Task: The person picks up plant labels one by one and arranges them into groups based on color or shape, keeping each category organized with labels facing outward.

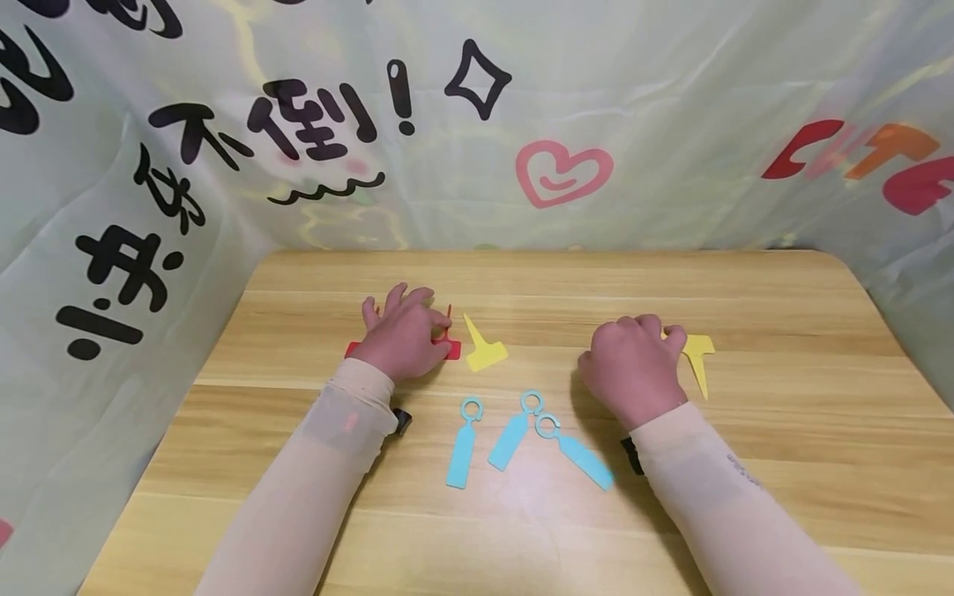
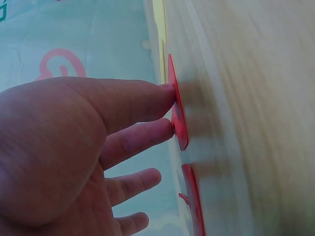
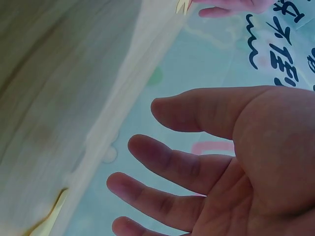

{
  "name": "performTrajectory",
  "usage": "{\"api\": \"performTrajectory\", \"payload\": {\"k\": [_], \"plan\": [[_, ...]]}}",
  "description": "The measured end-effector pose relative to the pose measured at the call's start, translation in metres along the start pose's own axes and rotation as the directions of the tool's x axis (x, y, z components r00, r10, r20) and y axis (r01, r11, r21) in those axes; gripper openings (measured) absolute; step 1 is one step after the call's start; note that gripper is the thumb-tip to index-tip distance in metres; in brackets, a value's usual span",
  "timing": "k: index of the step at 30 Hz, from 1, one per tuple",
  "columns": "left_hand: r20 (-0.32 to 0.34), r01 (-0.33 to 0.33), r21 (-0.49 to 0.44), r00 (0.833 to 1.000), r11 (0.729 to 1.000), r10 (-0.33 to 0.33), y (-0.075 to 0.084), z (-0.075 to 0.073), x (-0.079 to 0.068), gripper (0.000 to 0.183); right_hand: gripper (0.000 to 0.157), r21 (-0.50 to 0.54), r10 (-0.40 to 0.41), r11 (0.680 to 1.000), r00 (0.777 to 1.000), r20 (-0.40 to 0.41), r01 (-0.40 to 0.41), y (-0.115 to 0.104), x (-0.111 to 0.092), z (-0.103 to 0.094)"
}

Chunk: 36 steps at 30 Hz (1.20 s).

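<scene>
My left hand (image 1: 402, 335) touches a red T-shaped plant label (image 1: 453, 349) with the tips of its thumb and forefinger, the other fingers spread. A second red label (image 2: 194, 199) lies beside it, mostly hidden under that hand in the head view. Just right of the first red label lies a yellow T-shaped label (image 1: 486, 354), tilted. My right hand (image 1: 633, 368) hovers over the table with loosely bent fingers and nothing between them. Close by its thumb lies another yellow label (image 1: 697, 352), its pointed stem towards me.
Three light blue tags with ring ends, a left one (image 1: 462, 451), a middle one (image 1: 510, 440) and a right one (image 1: 585, 462), lie between my forearms. The wooden table (image 1: 790, 348) meets a printed cloth (image 1: 671, 99) at its back and sides.
</scene>
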<state>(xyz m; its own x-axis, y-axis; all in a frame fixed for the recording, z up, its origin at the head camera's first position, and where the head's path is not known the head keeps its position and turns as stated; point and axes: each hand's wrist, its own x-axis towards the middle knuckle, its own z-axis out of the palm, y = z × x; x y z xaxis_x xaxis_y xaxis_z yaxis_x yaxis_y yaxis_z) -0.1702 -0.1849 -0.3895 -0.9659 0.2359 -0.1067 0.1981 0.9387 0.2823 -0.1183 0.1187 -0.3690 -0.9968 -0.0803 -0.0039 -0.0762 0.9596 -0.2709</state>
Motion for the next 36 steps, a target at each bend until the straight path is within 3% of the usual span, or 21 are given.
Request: {"api": "performTrajectory", "payload": {"k": [9,17,27,36], "plan": [[-0.012,-0.006,0.002,1.000,1.000,0.006,-0.001,-0.001,0.000,0.004,0.036,0.000,-0.027,1.000,0.999,-0.027,0.027,-0.009,0.001,0.004],[-0.010,0.001,-0.005,1.000,1.000,-0.001,-0.002,0.000,-0.001,0.017,0.036,-0.006,-0.039,0.999,0.999,-0.029,0.039,-0.015,0.002,0.005],[-0.016,-0.004,-0.012,1.000,1.000,0.004,-0.005,-0.002,-0.001,0.018,0.036,-0.005,-0.046,0.999,0.999,-0.023,0.046,-0.023,0.004,0.006],[-0.009,-0.008,0.007,1.000,1.000,0.008,-0.002,0.001,0.001,0.008,0.035,-0.003,-0.041,0.999,0.999,-0.013,0.041,-0.025,0.001,0.007]]}}
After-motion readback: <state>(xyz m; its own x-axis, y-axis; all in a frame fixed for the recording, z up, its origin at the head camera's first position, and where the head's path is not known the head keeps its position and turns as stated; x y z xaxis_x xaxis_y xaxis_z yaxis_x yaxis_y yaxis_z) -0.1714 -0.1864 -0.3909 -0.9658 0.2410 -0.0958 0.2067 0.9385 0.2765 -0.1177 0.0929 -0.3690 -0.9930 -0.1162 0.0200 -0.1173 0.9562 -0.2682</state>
